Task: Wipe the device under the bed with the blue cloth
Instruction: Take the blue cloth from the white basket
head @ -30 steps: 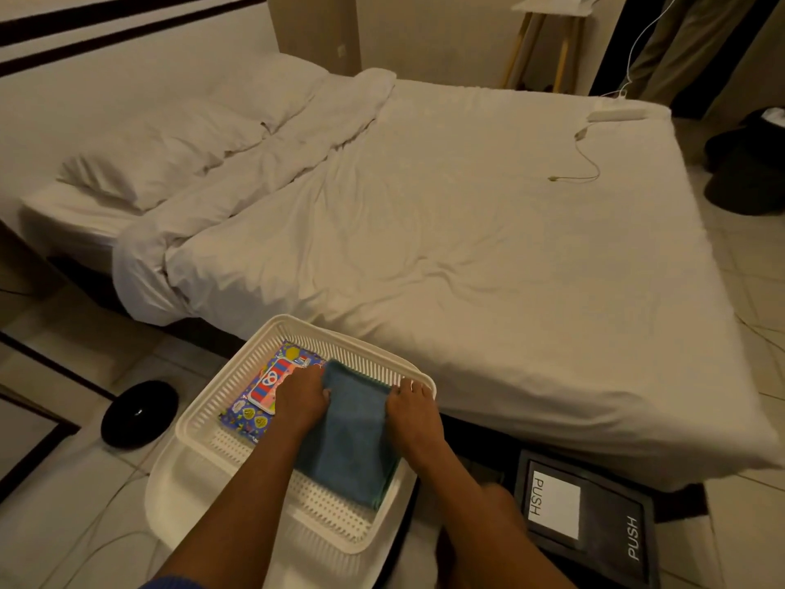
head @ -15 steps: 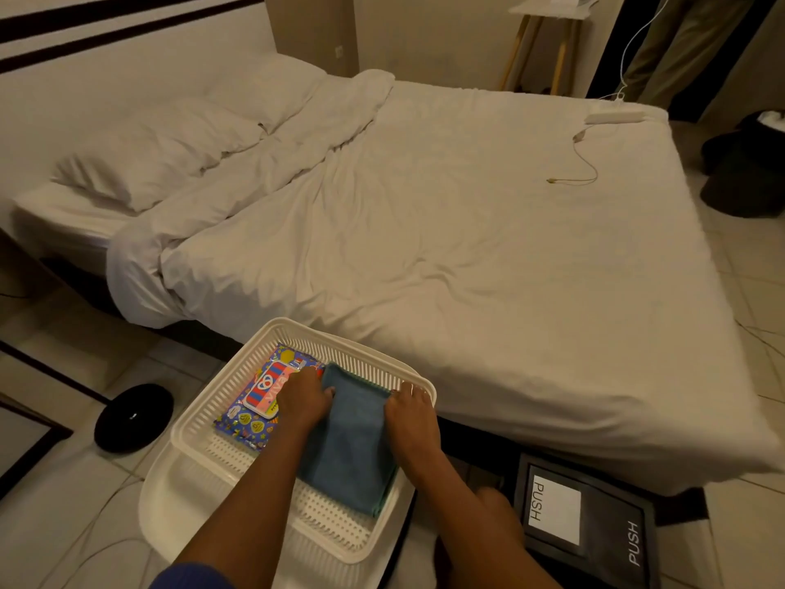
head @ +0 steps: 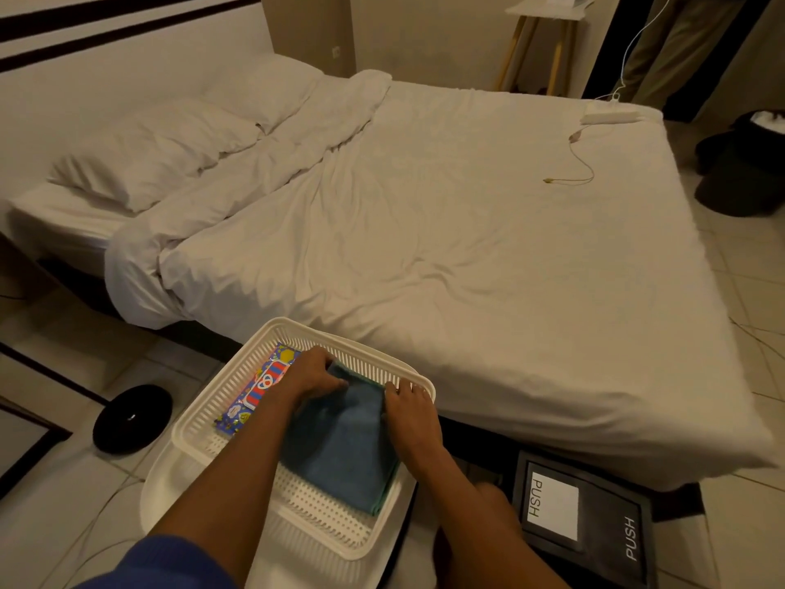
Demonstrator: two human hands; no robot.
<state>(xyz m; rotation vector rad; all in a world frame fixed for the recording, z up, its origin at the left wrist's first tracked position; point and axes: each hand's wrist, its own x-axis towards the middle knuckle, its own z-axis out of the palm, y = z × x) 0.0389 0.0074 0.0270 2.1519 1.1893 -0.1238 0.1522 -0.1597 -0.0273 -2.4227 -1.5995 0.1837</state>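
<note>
A folded blue cloth (head: 340,444) lies in a white slotted basket (head: 323,520) on the floor at the foot of the bed. My left hand (head: 310,376) pinches the cloth's far left corner. At the cloth's right edge my right hand (head: 410,414) has its fingers curled over the fabric, close to the basket rim. A round black device (head: 131,418) sits on the tiles to the left, just outside the dark gap under the bed (head: 424,214).
A colourful packet (head: 255,388) lies in the basket left of the cloth. A black bin lid marked PUSH (head: 582,516) stands at the right by my knee. A cable and white power strip (head: 607,116) rest on the bed's far corner. Thin cords run over the tiles.
My left hand has slid from the packet side onto the cloth's far corner and closed there. The right hand stays at the cloth's right edge. The cloth remains in the basket.
</note>
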